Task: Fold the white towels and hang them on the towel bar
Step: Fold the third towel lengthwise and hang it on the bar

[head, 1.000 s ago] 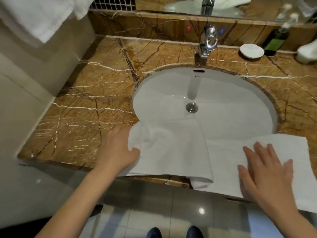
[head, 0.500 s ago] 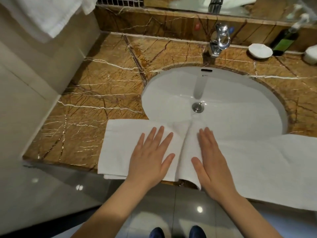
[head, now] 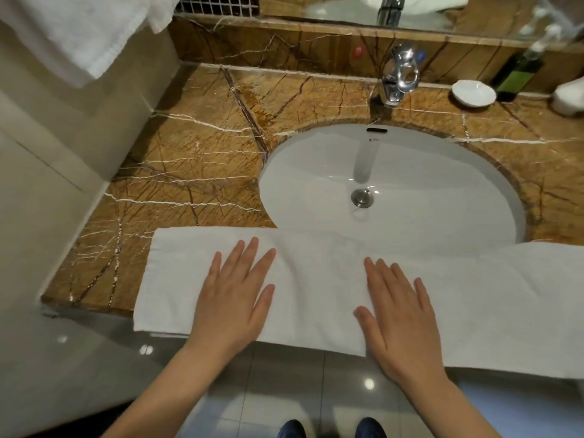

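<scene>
While both hands lie flat on it, the white towel [head: 316, 279] sits as 1 long strip along the front edge of the marble countertop [head: 196, 172], at 6 o'clock of the sink [head: 410, 172]. Its far edge overlaps the basin rim and its near edge pokes slightly past the counter front. The strip starts at 9 o'clock and runs off frame at 3 o'clock.

Left hand [head: 234, 298]: palm down, fingers straight and a bit spread, pressing the towel at about 7 o'clock of the drain [head: 362, 197], grasping nothing. Right hand [head: 398, 314]: same pose, palm down, fingers straight, pressing at about 5 o'clock of the drain, also grasping nothing. The hands are well apart with bare towel between them. The towel's near edge steps down just beside the right thumb.

A 2nd white towel [head: 72, 30] hangs at 11 o'clock of the frame, against the wall. Faucet [head: 399, 74] at 12 o'clock of the sink, white soap dish [head: 473, 93] at 1 o'clock, green bottle [head: 518, 74] just beyond it. 2 dark blue shoes [head: 292, 429] at 6 o'clock on the tiled floor [head: 284, 380].
</scene>
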Motion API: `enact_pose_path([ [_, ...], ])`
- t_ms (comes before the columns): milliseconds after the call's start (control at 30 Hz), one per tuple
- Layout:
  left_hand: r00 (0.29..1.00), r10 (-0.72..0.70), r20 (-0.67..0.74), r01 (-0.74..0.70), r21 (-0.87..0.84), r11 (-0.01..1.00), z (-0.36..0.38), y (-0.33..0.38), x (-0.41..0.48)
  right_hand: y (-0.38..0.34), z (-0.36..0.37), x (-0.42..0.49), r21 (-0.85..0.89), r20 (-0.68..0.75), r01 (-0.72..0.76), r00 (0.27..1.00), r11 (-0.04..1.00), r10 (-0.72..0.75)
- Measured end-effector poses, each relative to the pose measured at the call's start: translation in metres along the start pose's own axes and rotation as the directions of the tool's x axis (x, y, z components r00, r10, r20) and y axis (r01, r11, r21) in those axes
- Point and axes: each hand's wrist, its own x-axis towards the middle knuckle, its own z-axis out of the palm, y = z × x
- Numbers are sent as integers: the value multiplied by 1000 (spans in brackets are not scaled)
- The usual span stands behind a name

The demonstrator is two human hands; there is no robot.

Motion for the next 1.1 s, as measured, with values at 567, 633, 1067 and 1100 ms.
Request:
enact_pose_path([
  [567, 995, 61, 73, -68, 86, 994, 25, 69, 13, 53, -18, -13, -85, 28, -142, 989, 986, 145],
  [633, 997, 37, 67, -43, 92, 995, 23, 80, 13, 62, -21, -12, -49, 20, -82, 996, 995, 83],
  [1067, 928, 370, 47, -368, -45, 929, 68, 277, 52, 189, -53, -18, -39, -82, -176, 982, 984, 172],
  [1100, 928, 368, 60, -368, -21, 930, 74, 281, 54, 196, -53, -18, -40, -81, -174, 982, 984, 170],
])
